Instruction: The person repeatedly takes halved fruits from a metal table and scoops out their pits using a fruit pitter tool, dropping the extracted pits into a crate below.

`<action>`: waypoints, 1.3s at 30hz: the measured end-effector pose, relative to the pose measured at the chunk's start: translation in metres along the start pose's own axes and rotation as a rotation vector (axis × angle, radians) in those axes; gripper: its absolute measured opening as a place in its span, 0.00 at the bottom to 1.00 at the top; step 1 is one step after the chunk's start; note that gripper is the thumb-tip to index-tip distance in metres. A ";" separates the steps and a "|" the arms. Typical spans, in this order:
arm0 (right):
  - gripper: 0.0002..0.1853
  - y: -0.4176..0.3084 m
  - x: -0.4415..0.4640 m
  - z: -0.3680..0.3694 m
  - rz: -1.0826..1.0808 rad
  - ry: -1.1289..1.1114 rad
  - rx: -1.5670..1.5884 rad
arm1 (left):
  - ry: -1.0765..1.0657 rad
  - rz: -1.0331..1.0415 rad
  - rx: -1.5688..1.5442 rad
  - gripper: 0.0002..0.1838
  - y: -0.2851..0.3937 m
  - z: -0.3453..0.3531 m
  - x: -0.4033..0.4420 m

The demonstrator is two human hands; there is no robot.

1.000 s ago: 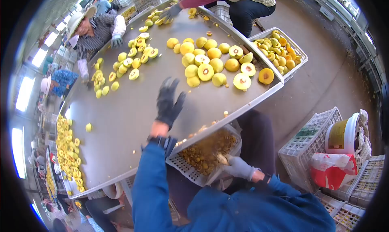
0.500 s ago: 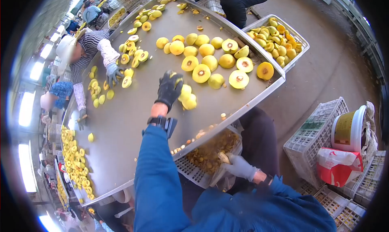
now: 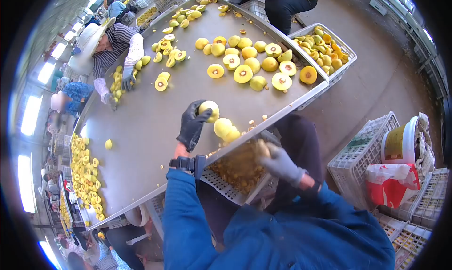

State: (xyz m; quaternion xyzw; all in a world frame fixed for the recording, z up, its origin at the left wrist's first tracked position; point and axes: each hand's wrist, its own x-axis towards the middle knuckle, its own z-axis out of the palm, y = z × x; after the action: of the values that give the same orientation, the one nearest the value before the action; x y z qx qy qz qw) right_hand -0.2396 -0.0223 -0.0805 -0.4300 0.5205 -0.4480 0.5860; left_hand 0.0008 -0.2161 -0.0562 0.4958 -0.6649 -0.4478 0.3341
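My left hand (image 3: 192,125), in a black glove, has its fingers curled round a yellow fruit (image 3: 209,111) just above the metal table (image 3: 141,143). Two more pale yellow fruits (image 3: 226,129) lie beside it, close to the table's near edge. My right hand (image 3: 284,164), in a grey glove, is closed on a light brown handle (image 3: 262,150) above the crate of scraps (image 3: 235,175); the far end of the tool is smeared by motion. Beyond my hands, a group of whole and halved fruits (image 3: 243,73) is spread on the table.
A raised metal rim (image 3: 282,112) edges the table. At the far side a co-worker in a hat (image 3: 110,48) reaches among fruit halves. Another person (image 3: 282,1) sits by a full crate (image 3: 346,48). On my right stand a crate (image 3: 360,152), a bucket (image 3: 399,145) and a red-white bag (image 3: 391,183).
My left hand has drawn back toward the near edge, bringing fruits along. My right hand has risen with the handle. The co-worker's hands have shifted among the halves.
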 end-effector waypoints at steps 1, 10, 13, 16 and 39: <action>0.10 -0.026 0.007 -0.001 0.026 -0.047 0.095 | 0.042 -0.059 -0.339 0.28 0.013 0.002 -0.014; 0.24 -0.066 0.056 0.036 -0.177 -0.123 0.167 | 0.016 -0.055 -0.409 0.28 0.076 0.031 -0.107; 0.31 -0.075 0.050 0.037 -0.294 -0.144 -0.140 | 0.018 -0.226 -0.380 0.24 0.082 0.026 -0.108; 0.33 -0.085 0.050 0.037 -0.348 -0.111 -0.353 | 0.043 -0.229 -0.429 0.21 0.074 0.030 -0.096; 0.18 -0.081 0.143 -0.034 -0.242 -0.234 -1.120 | 0.222 -0.136 -0.931 0.34 0.021 0.060 -0.102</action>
State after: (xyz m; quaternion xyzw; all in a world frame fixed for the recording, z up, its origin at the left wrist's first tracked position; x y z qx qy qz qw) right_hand -0.2717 -0.1815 -0.0368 -0.7773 0.5570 -0.1178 0.2679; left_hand -0.0315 -0.1001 -0.0591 0.3807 -0.3203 -0.6630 0.5594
